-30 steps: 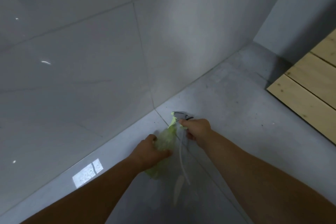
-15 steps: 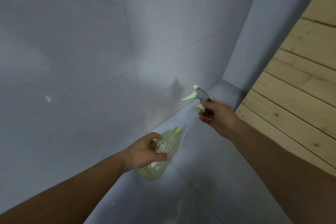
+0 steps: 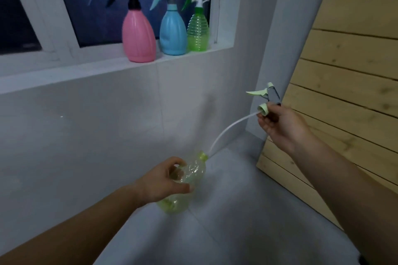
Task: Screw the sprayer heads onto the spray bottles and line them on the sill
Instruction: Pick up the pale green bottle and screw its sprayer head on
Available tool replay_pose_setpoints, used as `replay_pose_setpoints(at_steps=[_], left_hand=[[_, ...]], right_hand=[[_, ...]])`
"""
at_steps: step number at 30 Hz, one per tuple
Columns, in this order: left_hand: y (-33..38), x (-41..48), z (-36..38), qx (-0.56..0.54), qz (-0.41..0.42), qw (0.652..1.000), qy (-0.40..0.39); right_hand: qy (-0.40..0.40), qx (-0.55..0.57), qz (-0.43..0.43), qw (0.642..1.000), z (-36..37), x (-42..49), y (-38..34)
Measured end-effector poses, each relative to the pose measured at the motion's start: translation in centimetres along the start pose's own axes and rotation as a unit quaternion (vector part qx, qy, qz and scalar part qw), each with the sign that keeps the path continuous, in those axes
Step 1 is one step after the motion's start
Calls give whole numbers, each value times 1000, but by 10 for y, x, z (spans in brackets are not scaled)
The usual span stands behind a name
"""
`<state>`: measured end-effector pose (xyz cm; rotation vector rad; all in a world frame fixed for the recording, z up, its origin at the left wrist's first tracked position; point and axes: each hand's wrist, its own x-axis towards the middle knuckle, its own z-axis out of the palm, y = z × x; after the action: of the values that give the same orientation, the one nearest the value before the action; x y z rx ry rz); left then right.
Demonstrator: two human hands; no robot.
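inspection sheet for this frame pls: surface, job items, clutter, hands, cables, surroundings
Surface: window sill, white, holds three bottles.
Job's things: pink bottle, blue bottle, green bottle upright in a row, heads on; yellow-green bottle tilted, headless; sprayer head off, its tube reaching the bottle's neck.
Clutter: nothing seen.
Grippers: left hand grips yellow-green bottle; right hand holds sprayer head.
Cables: nothing seen.
Surroundings: dark window, wooden planks at right.

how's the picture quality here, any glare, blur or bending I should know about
Head view: dim, bluish light; the window behind the pink bottle is dark apart from a bright patch at the top; the wood panel edges bow from the wide lens; the right hand and sprayer head look slightly soft.
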<state>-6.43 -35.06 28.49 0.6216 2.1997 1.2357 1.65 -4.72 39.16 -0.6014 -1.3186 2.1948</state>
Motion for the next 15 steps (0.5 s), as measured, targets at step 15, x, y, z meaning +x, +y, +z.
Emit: replay_pose_setpoints(at_steps=[15], left_hand=[[38, -35, 4, -52, 54, 997, -18]], right_hand=[[-69, -85, 9, 994, 12, -59, 16]])
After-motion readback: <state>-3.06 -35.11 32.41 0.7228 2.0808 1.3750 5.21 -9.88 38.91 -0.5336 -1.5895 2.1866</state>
